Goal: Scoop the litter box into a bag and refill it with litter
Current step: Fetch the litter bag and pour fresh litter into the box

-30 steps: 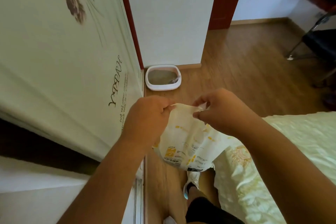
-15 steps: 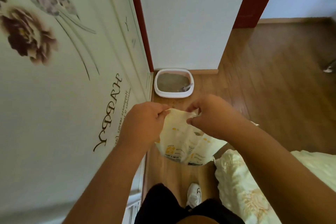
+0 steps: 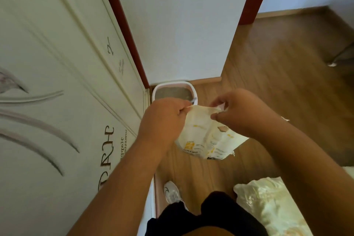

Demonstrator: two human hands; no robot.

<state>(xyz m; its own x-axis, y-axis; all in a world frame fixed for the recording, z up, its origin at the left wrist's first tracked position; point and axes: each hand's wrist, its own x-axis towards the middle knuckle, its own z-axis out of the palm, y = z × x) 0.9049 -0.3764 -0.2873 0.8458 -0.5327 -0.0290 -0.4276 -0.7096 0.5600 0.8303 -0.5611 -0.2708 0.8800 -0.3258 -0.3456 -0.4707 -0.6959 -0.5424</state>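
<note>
while the scooping has not yet begun, item one is the bag (image 3: 206, 136): pale, printed plastic, held in the air in front of the body, above the wooden floor (image 3: 277, 86) and just this side of the litter box. its top edge is stretched between two hands.

left hand (image 3: 162, 119): fingers curled and clamped on the bag's left top corner.
right hand (image 3: 241, 113): thumb and fingertips pinching the right top edge, seemingly to part the mouth; whether the mouth is open yet cannot be told.

item two, litter box (image 3: 173, 90): white-rimmed tray on the floor against the far wall (image 3: 182, 25), in the corner beside the wardrobe door; its near part is hidden behind the hands. grey litter shows inside, and a small pale object at its near right rim may be a scoop handle, too small to confirm.

surroundings: decorated wardrobe door (image 3: 57, 101) along the left; light bedding (image 3: 268, 203) at lower right; one white shoe (image 3: 172, 193) on the floor below.

progress, as judged: early. bag in hand and being readied. outstanding: open bag, scoop waste into it, refill tray. no litter supply in view.
</note>
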